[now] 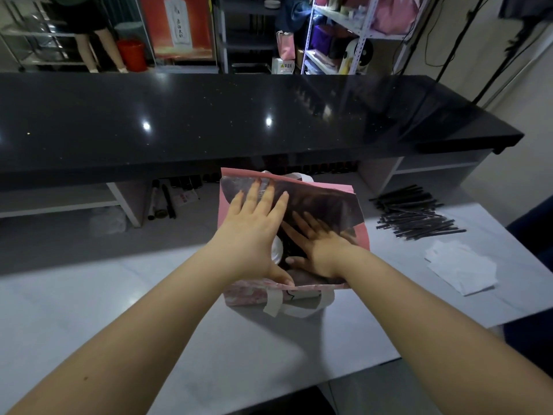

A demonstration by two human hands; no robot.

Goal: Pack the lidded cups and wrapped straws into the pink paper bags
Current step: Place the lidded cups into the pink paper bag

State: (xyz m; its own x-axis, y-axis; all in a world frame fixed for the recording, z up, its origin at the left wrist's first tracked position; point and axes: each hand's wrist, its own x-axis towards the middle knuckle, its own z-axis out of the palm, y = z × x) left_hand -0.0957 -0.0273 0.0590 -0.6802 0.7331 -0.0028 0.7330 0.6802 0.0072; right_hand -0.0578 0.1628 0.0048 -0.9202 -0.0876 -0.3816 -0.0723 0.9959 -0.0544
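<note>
A pink paper bag [362, 235] with white handles stands open on the pale table in front of me. Both my hands reach into its mouth. My left hand [254, 235] lies flat with straight, spread fingers against the bag's far inner wall. My right hand [314, 244] is lower inside, its fingers spread against the dark inner side. The white lid of a cup [277, 250] shows between my hands; the cup below it is hidden. A pile of black wrapped straws [416, 215] lies on the table to the right.
White paper sheets [460, 266] lie at the right, near the straws. A long black counter [239, 124] rises behind the bag. Dark tubes [163, 202] lie on the grey shelf under it. Shelving and a person's legs show far behind.
</note>
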